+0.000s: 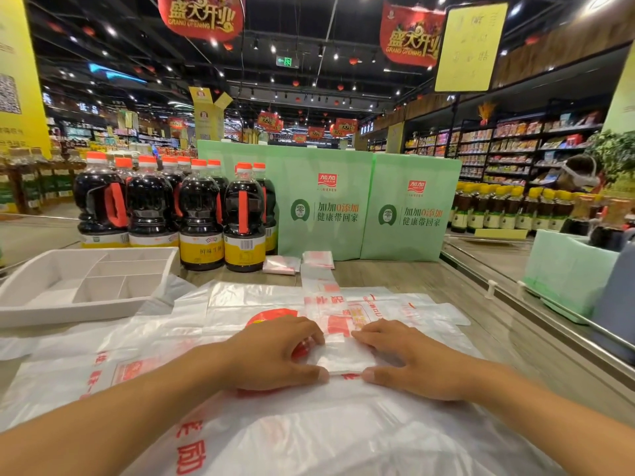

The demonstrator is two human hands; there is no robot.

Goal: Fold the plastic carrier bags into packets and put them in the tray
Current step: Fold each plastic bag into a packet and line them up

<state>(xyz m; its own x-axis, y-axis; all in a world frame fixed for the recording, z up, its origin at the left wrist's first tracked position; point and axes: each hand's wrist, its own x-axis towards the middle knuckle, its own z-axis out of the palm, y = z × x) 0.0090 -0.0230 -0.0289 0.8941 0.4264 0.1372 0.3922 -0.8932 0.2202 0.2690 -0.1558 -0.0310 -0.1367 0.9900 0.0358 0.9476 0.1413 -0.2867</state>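
Palm-down at centre, the left hand [275, 352] and right hand [414, 360] each pinched an end of the half-folded bag [343, 360] between curled fingers and thumb. The tray [62, 312] sat at ten o'clock, with finished packets [281, 264] at twelve.

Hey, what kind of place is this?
A supermarket, most likely: stocked shelves line the right side, soy sauce bottles stand on display, and red Grand Opening banners hang overhead.

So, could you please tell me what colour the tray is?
The tray is plain white, best seen in the head view.
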